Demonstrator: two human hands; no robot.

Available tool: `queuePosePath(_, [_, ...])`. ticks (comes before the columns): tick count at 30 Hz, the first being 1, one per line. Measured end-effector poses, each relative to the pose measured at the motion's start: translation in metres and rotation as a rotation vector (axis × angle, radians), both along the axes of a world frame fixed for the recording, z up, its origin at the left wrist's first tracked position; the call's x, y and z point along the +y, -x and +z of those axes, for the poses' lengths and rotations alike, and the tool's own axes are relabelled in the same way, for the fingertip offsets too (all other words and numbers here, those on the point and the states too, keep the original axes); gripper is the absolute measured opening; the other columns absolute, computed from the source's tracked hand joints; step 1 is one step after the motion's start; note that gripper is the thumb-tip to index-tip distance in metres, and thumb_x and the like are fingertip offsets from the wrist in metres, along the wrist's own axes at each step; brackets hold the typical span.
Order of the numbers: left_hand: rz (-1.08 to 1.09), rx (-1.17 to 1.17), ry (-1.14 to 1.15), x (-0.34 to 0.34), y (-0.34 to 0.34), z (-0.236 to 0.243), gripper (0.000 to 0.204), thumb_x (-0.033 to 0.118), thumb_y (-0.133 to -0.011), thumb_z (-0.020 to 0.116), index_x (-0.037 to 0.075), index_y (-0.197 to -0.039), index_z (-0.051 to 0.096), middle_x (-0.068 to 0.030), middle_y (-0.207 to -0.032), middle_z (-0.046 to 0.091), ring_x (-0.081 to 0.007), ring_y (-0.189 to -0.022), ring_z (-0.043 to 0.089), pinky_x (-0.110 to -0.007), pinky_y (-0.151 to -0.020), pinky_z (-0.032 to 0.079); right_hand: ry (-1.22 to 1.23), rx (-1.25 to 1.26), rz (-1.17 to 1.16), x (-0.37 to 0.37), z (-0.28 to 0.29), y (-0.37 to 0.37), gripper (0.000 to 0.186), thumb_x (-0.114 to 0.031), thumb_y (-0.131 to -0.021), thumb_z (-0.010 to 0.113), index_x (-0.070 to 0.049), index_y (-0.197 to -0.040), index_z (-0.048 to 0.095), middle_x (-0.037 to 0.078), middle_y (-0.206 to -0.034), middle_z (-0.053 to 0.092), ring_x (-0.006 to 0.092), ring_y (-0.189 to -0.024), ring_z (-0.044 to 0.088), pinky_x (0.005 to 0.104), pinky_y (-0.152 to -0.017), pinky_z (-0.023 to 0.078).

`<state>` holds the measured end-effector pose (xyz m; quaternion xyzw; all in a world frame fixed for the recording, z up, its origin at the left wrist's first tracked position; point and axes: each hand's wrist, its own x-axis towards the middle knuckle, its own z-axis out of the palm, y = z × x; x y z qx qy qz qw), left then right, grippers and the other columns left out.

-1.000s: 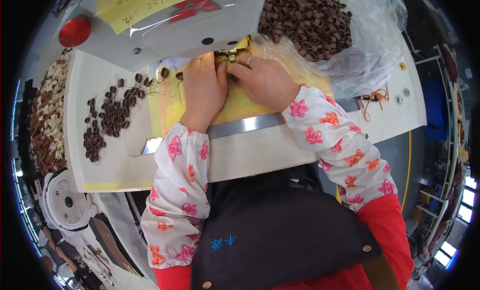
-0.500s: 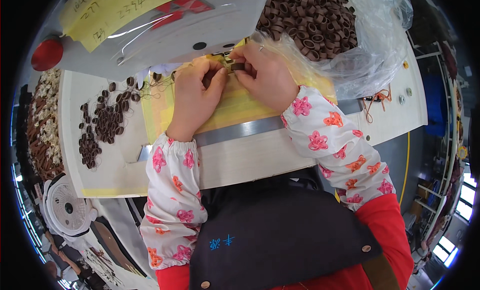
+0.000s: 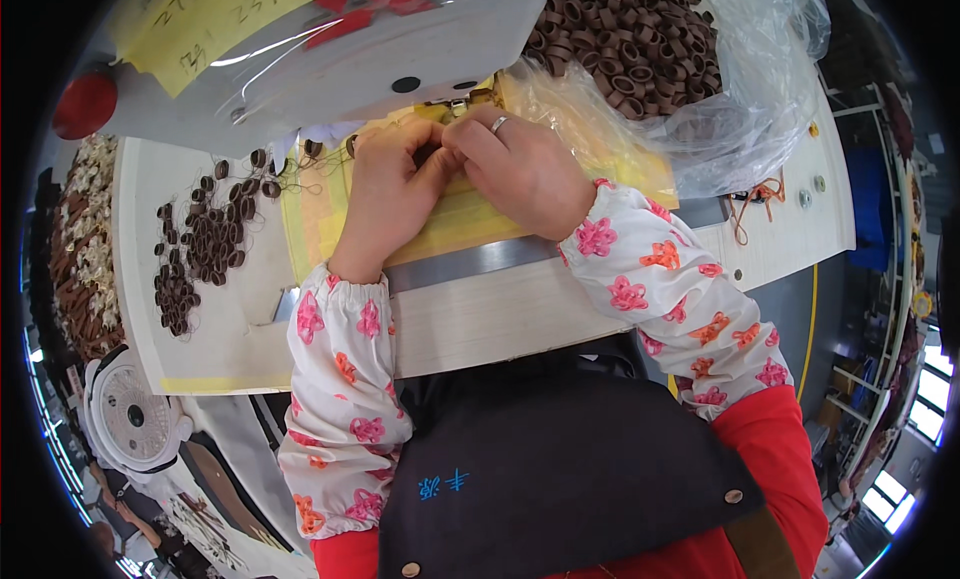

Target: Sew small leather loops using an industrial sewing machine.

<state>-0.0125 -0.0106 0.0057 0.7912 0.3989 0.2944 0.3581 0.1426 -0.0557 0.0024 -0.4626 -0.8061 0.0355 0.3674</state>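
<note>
Beneath the head of a grey sewing machine (image 3: 320, 64), my two hands meet fingertip to fingertip over a yellow-taped work surface (image 3: 455, 211). My left hand (image 3: 392, 184) is closed, thumb and fingers pressed together; what they pinch is hidden. My right hand (image 3: 528, 174), with a ring on one finger, is closed against the left fingertips. The small brown loop seen in its fingers a moment earlier is now covered by the hands. Small metal machine parts (image 3: 458, 107) show just beyond the fingers.
Many brown loops (image 3: 640, 54) lie heaped in a clear plastic bag (image 3: 745, 129) at the back right. Several loops joined by threads (image 3: 215, 234) spread over the white tabletop (image 3: 480, 319) at left. A white fan (image 3: 135, 414) stands lower left; orange cord (image 3: 755, 201) lies at right.
My right hand has moved left and turned over, bringing its fingertips against the left hand's. The brown loop it held has gone out of sight. My left hand has barely shifted.
</note>
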Motion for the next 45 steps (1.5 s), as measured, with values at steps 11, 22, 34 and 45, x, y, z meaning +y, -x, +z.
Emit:
queuePosePath(11, [0.122, -0.007, -0.181, 0.004, -0.003, -0.007, 0.018, 0.02, -0.075, 0.064, 0.003, -0.079, 0.064, -0.0056, -0.062, 0.06, -0.0166, -0.056, 0.055, -0.027, -0.057, 0.041, 0.337, 0.505, -0.098, 0.016, -0.004, -0.008, 0.012, -0.004, -0.069, 0.063, 0.0, -0.079, 0.059, 0.014, -0.073, 0.06, 0.0287, -0.065, 0.059, 0.0341, -0.057, 0.047])
queuePosePath(22, [0.288, 0.063, -0.002, 0.006, -0.016, 0.003, 0.025, 0.026, -0.075, 0.063, 0.002, -0.081, 0.067, -0.0097, -0.06, 0.062, -0.018, -0.05, 0.057, -0.027, -0.054, 0.044, 0.206, 0.353, -0.184, 0.026, -0.002, -0.014, 0.009, -0.005, -0.071, 0.064, 0.001, -0.076, 0.061, 0.013, -0.068, 0.061, 0.0237, -0.059, 0.059, 0.0308, -0.053, 0.045])
queuePosePath(34, [0.328, 0.053, 0.054, 0.01, -0.015, -0.003, 0.029, 0.03, -0.076, 0.063, 0.002, -0.083, 0.068, -0.0111, -0.064, 0.064, -0.0178, -0.055, 0.059, -0.026, -0.057, 0.046, 0.14, 0.268, -0.212, 0.03, -0.002, -0.014, 0.01, -0.008, -0.071, 0.064, 0.001, -0.074, 0.062, 0.014, -0.068, 0.061, 0.0253, -0.059, 0.059, 0.0311, -0.053, 0.046])
queuePosePath(45, [0.259, 0.113, -0.007, 0.016, -0.007, -0.006, 0.03, 0.035, -0.078, 0.06, 0.006, -0.084, 0.068, -0.0087, -0.065, 0.063, -0.0198, -0.056, 0.059, -0.028, -0.055, 0.045, 0.22, 0.258, -0.179, 0.035, 0.004, -0.018, 0.01, -0.008, -0.068, 0.064, 0.001, -0.072, 0.062, 0.015, -0.063, 0.06, 0.0264, -0.056, 0.059, 0.0315, -0.054, 0.047])
